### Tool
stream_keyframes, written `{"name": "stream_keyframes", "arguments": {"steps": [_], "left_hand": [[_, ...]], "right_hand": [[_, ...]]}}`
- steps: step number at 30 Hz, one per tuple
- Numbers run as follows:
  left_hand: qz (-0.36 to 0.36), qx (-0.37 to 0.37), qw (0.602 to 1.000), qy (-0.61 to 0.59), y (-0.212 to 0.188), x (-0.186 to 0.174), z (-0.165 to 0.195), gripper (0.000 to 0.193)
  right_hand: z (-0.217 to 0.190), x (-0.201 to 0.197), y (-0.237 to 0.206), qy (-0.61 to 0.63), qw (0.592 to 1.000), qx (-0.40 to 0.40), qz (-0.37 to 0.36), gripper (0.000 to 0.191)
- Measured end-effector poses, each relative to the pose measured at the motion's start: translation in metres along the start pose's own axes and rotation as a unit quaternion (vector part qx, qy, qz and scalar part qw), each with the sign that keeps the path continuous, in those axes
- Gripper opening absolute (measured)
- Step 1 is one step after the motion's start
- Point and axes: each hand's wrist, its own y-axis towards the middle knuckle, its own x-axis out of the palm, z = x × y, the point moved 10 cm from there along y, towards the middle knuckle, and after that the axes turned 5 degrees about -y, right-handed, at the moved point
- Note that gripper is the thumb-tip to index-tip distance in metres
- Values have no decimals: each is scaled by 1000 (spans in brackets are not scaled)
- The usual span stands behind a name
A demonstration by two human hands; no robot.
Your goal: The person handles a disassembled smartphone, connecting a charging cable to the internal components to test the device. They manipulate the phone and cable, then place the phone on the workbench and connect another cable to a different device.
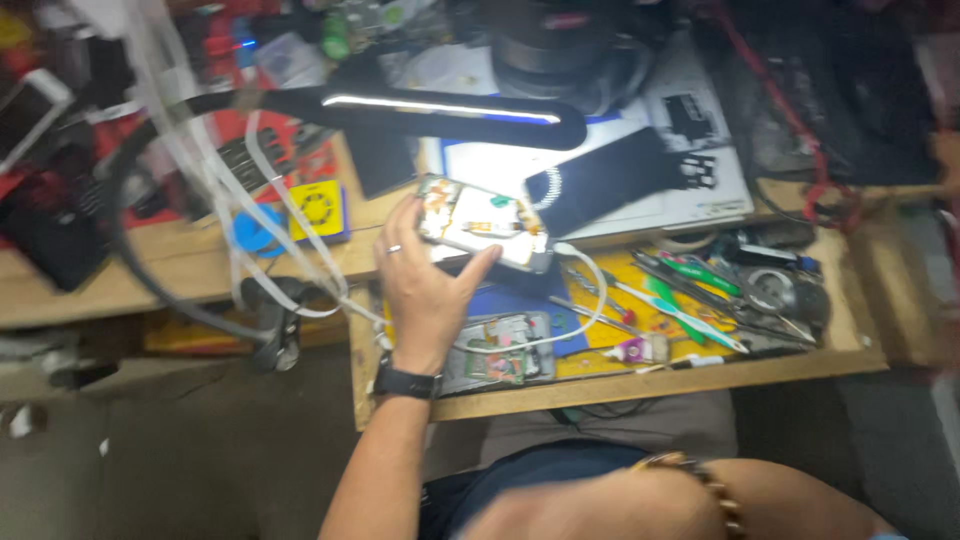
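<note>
Phone (483,226), back off, at frame centre, long axis running left to right. Left hand (425,290) grips its left end from below. Right hand unseen, state unknown; only blurred forearm at bottom edge.

The opened smartphone (480,225) sits in the left hand (425,285), back cover off, pale metal plate and small components showing, tilted slightly, held above the open drawer under the lamp's glow.
</note>
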Motion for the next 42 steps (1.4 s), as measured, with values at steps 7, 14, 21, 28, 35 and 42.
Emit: {"name": "stream_keyframes", "arguments": {"steps": [7, 14, 21, 28, 35, 42], "left_hand": [[4, 1, 999, -40, 1, -1, 0, 82], [-51, 38, 997, -39, 16, -10, -7, 27], [-85, 178, 973, 116, 36, -13, 14, 13], [-176, 289, 923, 185, 40, 8, 21, 6], [-209, 331, 895, 213, 47, 16, 21, 6], [-260, 349, 887, 155, 54, 21, 22, 10]], "right_hand": [[101, -31, -54, -277, 919, 270, 78, 16], [124, -50, -91, -419, 845, 310, 124, 22], [142, -57, -127, -386, 821, 372, 194, 28], [155, -50, -149, -347, 829, 394, 192, 28], [162, -48, -162, -327, 825, 416, 200, 25], [163, -48, -163, -310, 831, 410, 214, 21]]}}
